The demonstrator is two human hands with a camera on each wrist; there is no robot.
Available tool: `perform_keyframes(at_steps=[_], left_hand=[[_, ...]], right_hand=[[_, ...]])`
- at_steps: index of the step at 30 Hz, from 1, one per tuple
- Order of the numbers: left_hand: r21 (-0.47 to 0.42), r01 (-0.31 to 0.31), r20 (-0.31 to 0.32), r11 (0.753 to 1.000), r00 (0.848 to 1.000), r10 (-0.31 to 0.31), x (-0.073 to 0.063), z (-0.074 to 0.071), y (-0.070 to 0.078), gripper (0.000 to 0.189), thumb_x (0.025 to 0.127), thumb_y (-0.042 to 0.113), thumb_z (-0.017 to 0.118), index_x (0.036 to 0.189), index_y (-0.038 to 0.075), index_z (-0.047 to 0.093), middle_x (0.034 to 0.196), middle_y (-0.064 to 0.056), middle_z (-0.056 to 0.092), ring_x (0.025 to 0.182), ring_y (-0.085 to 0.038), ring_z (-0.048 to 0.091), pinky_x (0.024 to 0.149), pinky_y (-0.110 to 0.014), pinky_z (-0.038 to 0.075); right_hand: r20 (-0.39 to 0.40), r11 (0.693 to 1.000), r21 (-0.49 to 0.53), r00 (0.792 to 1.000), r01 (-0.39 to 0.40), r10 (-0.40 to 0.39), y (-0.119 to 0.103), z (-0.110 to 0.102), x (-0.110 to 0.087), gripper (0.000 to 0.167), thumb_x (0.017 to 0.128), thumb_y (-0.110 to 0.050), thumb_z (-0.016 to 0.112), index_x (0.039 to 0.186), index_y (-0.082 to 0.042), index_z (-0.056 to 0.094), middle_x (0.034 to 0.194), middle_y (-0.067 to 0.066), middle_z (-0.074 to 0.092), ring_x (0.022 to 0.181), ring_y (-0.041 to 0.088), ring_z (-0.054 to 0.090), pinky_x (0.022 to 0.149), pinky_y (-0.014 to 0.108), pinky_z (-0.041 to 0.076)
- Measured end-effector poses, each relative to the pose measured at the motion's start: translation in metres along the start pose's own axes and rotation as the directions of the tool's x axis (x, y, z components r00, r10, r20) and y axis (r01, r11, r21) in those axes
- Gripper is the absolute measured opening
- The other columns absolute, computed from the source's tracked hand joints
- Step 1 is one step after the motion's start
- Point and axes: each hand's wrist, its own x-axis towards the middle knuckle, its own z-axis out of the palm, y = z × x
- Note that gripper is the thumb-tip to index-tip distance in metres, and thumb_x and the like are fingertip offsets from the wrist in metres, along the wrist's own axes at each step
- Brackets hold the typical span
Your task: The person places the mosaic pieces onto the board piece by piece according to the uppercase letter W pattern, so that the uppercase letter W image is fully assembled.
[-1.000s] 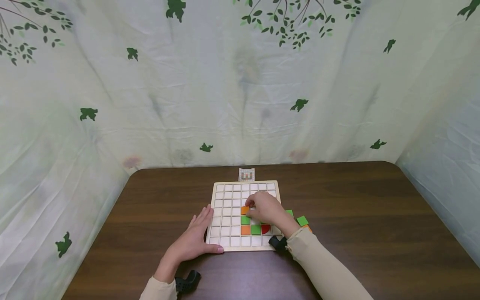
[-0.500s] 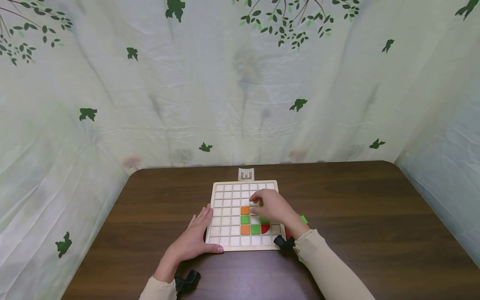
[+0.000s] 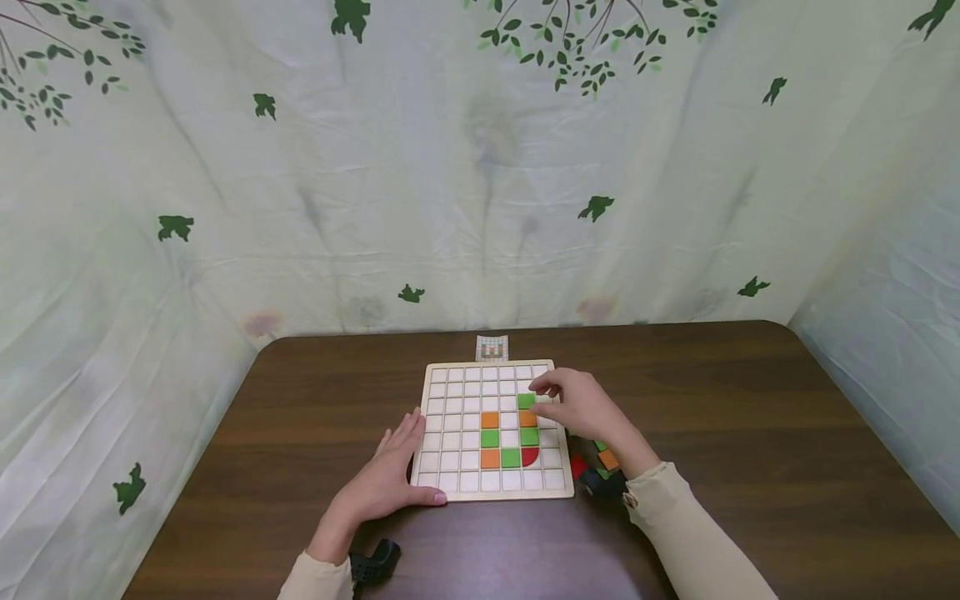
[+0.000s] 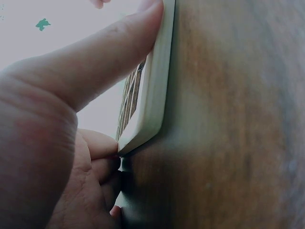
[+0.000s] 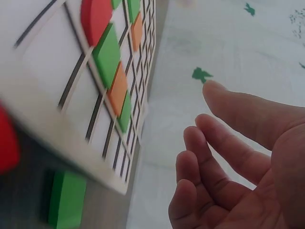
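A white gridded board (image 3: 457,440) with a pale wooden rim lies flat on the dark bench (image 3: 330,392). The left hand (image 3: 386,475) rests against its left edge, fingers extended along the side and thumb on the near rim by the corner. The right hand (image 3: 581,408) is over the board's right edge, thumb well apart from the bent fingers, and it holds nothing. Coloured blocks sit in the grid's cells. One column runs, far to near, orange block (image 3: 490,420), green block (image 3: 490,438), second orange block (image 3: 490,458). Beside that last one is a second green block (image 3: 510,457), then a red block (image 3: 529,457) with one rounded corner. Beyond the red, a right-hand column continues with green, orange and green. More loose blocks (image 3: 608,459) in red, orange and green lie right of the board, partly hidden by the right wrist's black camera mount (image 3: 603,485). A small patterned card (image 3: 492,348) is just beyond the far rim.
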Motion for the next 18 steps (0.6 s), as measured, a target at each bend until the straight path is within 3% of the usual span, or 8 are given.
perform_keyframes(at_steps=[8, 14, 18], left_hand=[[0.007, 0.005, 0.006, 1.000, 1.000, -0.005, 0.000, 0.000, 0.000, 0.125, 0.073, 0.054, 0.086, 0.158, -0.004, 0.015, 0.167, -0.016, 0.006, 0.154, -0.034, 0.003, 0.121, -0.057, 0.005], [0.013, -0.002, 0.005, 1.000, 1.000, 0.002, 0.000, 0.000, -0.001, 0.126, 0.072, 0.055, 0.085, 0.158, -0.004, 0.015, 0.167, -0.016, 0.005, 0.154, -0.034, 0.003, 0.121, -0.058, 0.004], [0.019, -0.002, 0.006, 1.000, 1.000, 0.002, 0.001, 0.000, -0.002, 0.126, 0.073, 0.057, 0.084, 0.158, -0.004, 0.015, 0.168, -0.015, 0.005, 0.154, -0.033, 0.003, 0.121, -0.057, 0.005]], right_hand=[[-0.009, 0.999, 0.024, 0.999, -0.033, 0.033, 0.020, -0.012, -0.011, 0.032, 0.089, -0.020, 0.079, 0.117, -0.006, 0.072, 0.097, 0.000, 0.065, 0.085, 0.019, 0.056, 0.071, 0.032, 0.052], [-0.002, 0.995, 0.098, 0.999, -0.036, 0.036, 0.032, -0.021, -0.019, 0.032, 0.091, -0.018, 0.076, 0.119, -0.004, 0.071, 0.101, 0.003, 0.068, 0.080, 0.018, 0.061, 0.063, 0.032, 0.054], [0.020, 0.989, 0.141, 0.999, -0.051, 0.049, 0.040, -0.023, -0.023, 0.032, 0.091, -0.017, 0.075, 0.120, -0.005, 0.070, 0.103, 0.005, 0.068, 0.080, 0.018, 0.063, 0.064, 0.031, 0.057]])
